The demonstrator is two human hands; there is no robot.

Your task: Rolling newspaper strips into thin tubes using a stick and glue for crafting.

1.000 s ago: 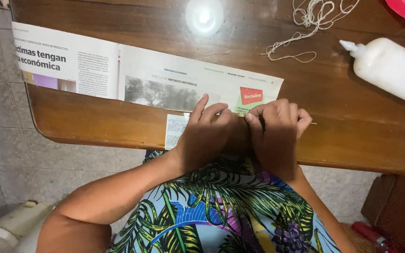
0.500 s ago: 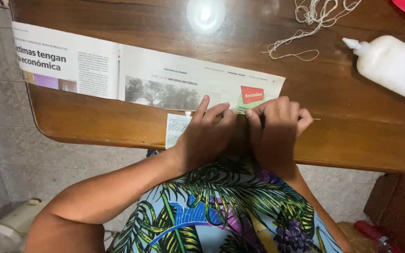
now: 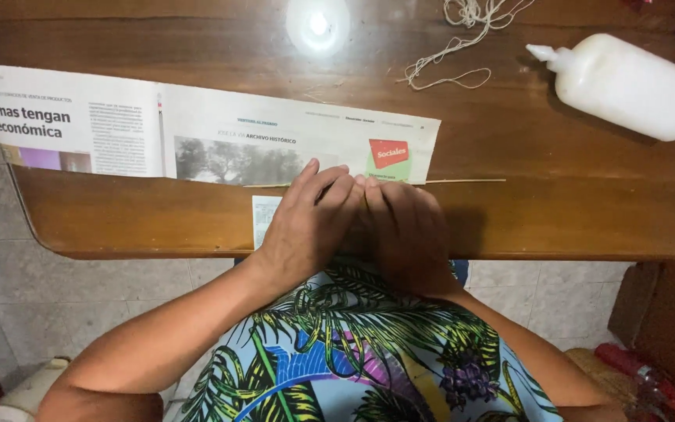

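A newspaper strip point(image 3: 197, 133) lies flat across the wooden worktop point(image 3: 572, 203); the left hand point(image 3: 306, 223) and right hand point(image 3: 404, 230) press flat, fingers extended, gripping nothing, over a thin stick point(image 3: 462, 181) at its near edge

Single head-worn view, looking steeply down from above the person's own chest onto the near edge of the wooden table point(image 3: 587, 211). Close range (forearms and patterned shirt fill the lower frame). Tiled floor shows below the table edge. No second view to overlap.
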